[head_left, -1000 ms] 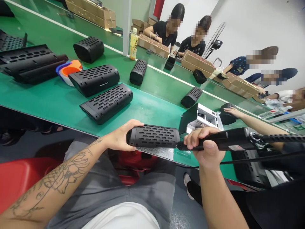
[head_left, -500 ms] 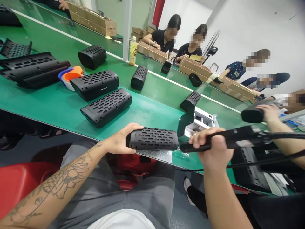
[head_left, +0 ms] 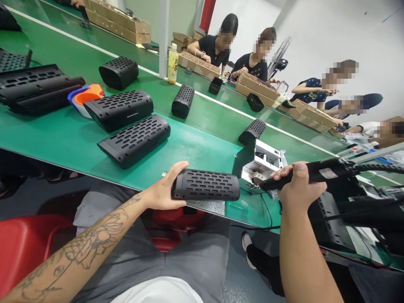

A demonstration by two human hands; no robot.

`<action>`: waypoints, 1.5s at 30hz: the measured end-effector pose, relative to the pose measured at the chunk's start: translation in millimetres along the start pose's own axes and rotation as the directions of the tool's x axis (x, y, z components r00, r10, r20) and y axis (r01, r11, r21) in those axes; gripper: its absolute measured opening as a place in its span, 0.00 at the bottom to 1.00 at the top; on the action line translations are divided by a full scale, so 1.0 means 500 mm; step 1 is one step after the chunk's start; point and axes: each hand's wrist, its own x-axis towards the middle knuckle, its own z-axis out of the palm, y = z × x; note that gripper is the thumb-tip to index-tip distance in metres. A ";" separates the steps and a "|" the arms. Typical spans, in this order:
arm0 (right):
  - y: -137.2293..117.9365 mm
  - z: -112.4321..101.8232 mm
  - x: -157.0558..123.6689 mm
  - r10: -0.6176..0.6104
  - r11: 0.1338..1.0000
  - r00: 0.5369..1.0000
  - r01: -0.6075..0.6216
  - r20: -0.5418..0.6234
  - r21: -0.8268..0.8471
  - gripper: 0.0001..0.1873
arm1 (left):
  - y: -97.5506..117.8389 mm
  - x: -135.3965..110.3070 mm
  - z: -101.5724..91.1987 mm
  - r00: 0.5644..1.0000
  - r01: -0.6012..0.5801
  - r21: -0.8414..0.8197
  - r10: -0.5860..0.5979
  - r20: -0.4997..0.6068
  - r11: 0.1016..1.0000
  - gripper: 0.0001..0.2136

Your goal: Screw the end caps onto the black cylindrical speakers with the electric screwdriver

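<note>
My left hand (head_left: 166,189) grips the left end of a black perforated speaker (head_left: 206,185), held level at the near edge of the green table (head_left: 202,147). My right hand (head_left: 296,185) is closed round a black powered screwdriver (head_left: 303,174) with a coiled cable. The tool's tip points left and sits apart from the speaker's right end, over a small white and black box (head_left: 261,162) on the table.
Two more black speakers (head_left: 135,141) (head_left: 118,109) lie to the left, with others farther along the belt. Black grille panels (head_left: 34,86) and coloured tape rolls (head_left: 83,97) lie at the far left. Several people sit across the table beside cardboard boxes (head_left: 255,84) and a bottle (head_left: 172,63).
My right hand has drawn the screwdriver up and to the right, away from the speaker's end. The neighbour's hand that lifted a speaker at the right has left the view.
</note>
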 end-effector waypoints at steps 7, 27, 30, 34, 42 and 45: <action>-0.139 0.045 -0.093 -0.045 0.960 0.940 -0.053 0.338 0.275 0.25 | -0.010 0.004 0.017 0.996 -0.062 -0.009 0.061 -0.064 0.998 0.61; -0.113 0.178 -0.182 -0.057 0.899 0.755 -0.246 0.653 0.363 0.13 | 0.007 0.012 0.010 0.998 -0.040 -0.073 0.035 -0.060 0.997 0.55; -0.116 0.180 -0.184 -0.068 0.898 0.720 -0.257 0.690 0.357 0.14 | 0.007 0.013 0.011 0.998 -0.031 -0.068 0.028 -0.057 0.997 0.54; -0.115 0.182 -0.181 -0.084 0.900 0.667 -0.267 0.740 0.344 0.18 | 0.005 0.013 0.014 0.998 -0.027 -0.055 0.023 -0.064 0.998 0.54; -0.123 0.179 -0.186 -0.057 0.927 0.653 -0.246 0.755 0.284 0.19 | 0.004 0.012 0.017 0.992 -0.086 -0.012 0.085 -0.098 0.996 0.54; -0.132 0.163 -0.163 -0.055 0.922 0.744 -0.218 0.666 0.319 0.17 | 0.005 0.012 0.018 0.985 -0.116 0.012 0.116 -0.129 0.993 0.53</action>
